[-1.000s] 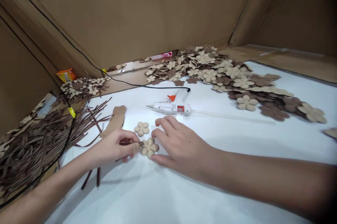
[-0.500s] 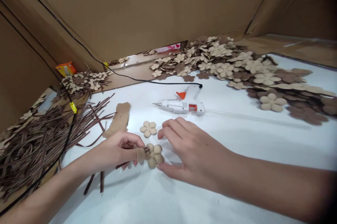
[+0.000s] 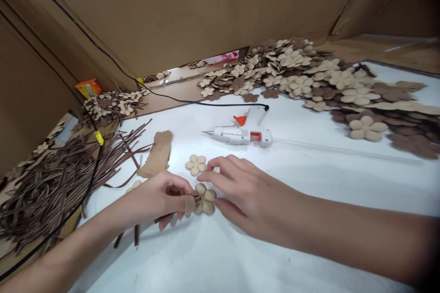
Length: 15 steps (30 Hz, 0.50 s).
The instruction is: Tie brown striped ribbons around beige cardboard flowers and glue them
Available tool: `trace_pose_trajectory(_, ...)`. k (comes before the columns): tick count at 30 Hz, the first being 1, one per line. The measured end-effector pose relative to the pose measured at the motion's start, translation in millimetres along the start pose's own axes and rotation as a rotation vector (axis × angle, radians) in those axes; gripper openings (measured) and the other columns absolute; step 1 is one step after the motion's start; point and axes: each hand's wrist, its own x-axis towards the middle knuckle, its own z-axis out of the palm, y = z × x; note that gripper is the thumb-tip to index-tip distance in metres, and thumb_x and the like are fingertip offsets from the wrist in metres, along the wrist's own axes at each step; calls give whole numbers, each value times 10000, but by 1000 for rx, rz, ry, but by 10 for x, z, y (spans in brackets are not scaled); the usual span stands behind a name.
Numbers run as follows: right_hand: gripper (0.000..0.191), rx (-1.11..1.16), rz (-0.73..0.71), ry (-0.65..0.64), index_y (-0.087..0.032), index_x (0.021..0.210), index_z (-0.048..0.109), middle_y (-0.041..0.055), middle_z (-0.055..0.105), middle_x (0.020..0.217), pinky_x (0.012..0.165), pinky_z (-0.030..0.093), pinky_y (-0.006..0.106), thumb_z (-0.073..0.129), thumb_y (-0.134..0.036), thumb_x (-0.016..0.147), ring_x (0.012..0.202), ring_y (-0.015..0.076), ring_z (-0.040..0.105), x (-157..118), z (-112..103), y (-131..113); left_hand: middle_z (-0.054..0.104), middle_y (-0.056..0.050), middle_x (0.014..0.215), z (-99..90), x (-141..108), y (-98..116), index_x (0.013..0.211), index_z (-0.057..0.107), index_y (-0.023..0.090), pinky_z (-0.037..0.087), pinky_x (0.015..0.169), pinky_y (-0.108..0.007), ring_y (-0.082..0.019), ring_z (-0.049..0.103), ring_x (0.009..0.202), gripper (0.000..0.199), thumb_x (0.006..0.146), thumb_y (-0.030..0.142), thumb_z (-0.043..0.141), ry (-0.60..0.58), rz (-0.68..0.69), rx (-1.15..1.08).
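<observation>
White tabletop [image 3: 220, 261]; glue gun [image 3: 242, 135], glue stick [image 3: 343, 150] beside it; tan-brown cutout flowers [image 3: 357, 96] heaped right

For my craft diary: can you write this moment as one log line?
left hand: pinches brown strip on beige flower cutout | right hand: fingers touching same cutout | nearby: glue gun

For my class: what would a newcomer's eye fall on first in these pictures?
First come the left hand and right hand, meeting around a tan flower cutout on the white surface. Behind them lies a white glue gun. A large heap of tan and brown flower cutouts spreads upper right, and brown strips tangle at left.
</observation>
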Motion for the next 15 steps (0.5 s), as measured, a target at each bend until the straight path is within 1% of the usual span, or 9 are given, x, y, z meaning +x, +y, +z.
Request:
trace_pose_trajectory(3, 199, 65, 2, 49, -161, 916, 591, 100, 528, 950, 750, 424, 372, 460, -99, 780, 891, 226, 477, 17, -13, -6, 447, 66, 477, 27, -6, -15, 714, 594, 153, 223, 331, -156, -39, 364, 332, 282, 773, 429, 581, 23, -11, 26)
trace_pose_trajectory(6, 120, 186, 40, 70, -186, 853, 614, 78, 527, 928, 755, 434, 341, 504, -162, 811, 904, 211, 470, 34, -33, -21, 371, 89, 387, 68, -37, -5, 725, 599, 169, 209, 309, -146, -48, 348, 301, 307, 776, 470, 569, 36, -4, 57)
trace_pose_trajectory(11, 87, 342, 180, -7, -243, 808, 642, 52, 525, 926, 786, 445, 359, 563, -276, 824, 948, 214, 474, 48, -71, -39, 353, 92, 347, 117, -96, 45, 723, 604, 179, 217, 312, -144, -53, 343, 288, 297, 792, 463, 551, 87, 8, 82)
trace_pose_trajectory(15, 88, 388, 235, -35, -246, 828, 643, 48, 539, 936, 801, 442, 366, 561, -280, 832, 965, 213, 466, 63, -67, -37, 362, 87, 340, 104, -84, 17, 763, 628, 173, 223, 320, -146, -55, 346, 293, 326, 789, 489, 552, 80, 43, 82)
